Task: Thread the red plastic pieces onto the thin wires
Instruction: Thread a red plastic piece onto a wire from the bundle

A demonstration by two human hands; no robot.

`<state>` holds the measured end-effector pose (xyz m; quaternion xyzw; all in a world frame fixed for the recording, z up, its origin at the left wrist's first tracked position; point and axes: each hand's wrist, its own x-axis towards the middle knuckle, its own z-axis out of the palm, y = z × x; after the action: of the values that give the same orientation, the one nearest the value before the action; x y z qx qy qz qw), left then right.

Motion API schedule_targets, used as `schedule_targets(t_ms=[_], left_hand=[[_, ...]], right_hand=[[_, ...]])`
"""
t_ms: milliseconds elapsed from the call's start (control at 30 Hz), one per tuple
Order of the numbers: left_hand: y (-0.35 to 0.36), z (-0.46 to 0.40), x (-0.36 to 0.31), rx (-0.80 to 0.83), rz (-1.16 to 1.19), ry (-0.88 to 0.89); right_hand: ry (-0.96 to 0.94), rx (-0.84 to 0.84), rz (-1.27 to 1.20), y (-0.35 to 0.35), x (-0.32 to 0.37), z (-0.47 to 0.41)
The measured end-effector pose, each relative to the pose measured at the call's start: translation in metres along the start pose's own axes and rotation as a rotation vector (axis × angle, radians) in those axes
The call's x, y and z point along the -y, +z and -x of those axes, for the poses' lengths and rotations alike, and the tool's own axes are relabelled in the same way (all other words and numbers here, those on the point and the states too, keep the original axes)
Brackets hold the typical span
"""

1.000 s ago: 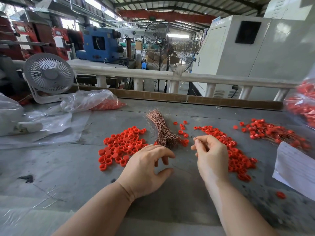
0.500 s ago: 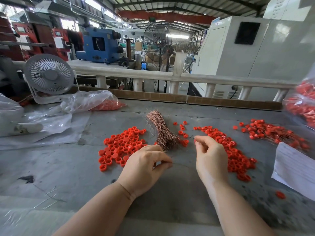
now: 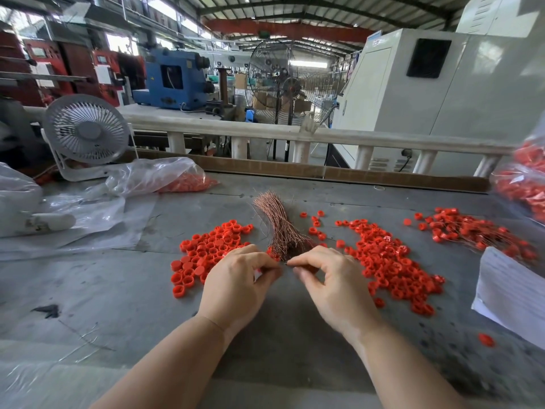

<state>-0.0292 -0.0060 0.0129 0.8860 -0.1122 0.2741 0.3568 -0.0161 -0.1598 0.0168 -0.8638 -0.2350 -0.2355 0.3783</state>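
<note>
My left hand point(image 3: 239, 281) and my right hand point(image 3: 333, 284) meet fingertip to fingertip just in front of the bundle of thin copper wires point(image 3: 280, 225). My left thumb and forefinger pinch a small red plastic piece, mostly hidden by the fingers. My right thumb and forefinger pinch one thin wire, barely visible, with its end at the left fingertips. One pile of loose red pieces point(image 3: 212, 249) lies left of the hands and a larger pile point(image 3: 389, 261) lies to the right. Red pieces with wires in them point(image 3: 472, 231) lie at the far right.
A white desk fan point(image 3: 85, 137) and a clear bag of red pieces point(image 3: 188, 181) sit at the back left on plastic sheeting. Another bag of red pieces point(image 3: 528, 184) is at the right edge. A white paper point(image 3: 513, 290) and a stray red piece point(image 3: 486, 340) lie at the right front.
My left hand closed into a pinch and lifted off the table. My right hand came down and left with the wire until the fingertips of both hands met.
</note>
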Motion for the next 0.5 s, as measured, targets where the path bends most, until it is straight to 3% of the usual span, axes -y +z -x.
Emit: schedule_targets(t_ms=[267, 500], left_hand=[[0.0007, -0.0005, 0.0007, -0.049, -0.053, -0.021], [0.0020, 0.0002, 0.0026, -0.016, -0.084, 0.069]], right_hand=[[0.077, 0.071, -0.097, 0.0008, 0.0011, -0.0007], [0.105, 0.067, -0.068, 0.0006, 0.0007, -0.0012]])
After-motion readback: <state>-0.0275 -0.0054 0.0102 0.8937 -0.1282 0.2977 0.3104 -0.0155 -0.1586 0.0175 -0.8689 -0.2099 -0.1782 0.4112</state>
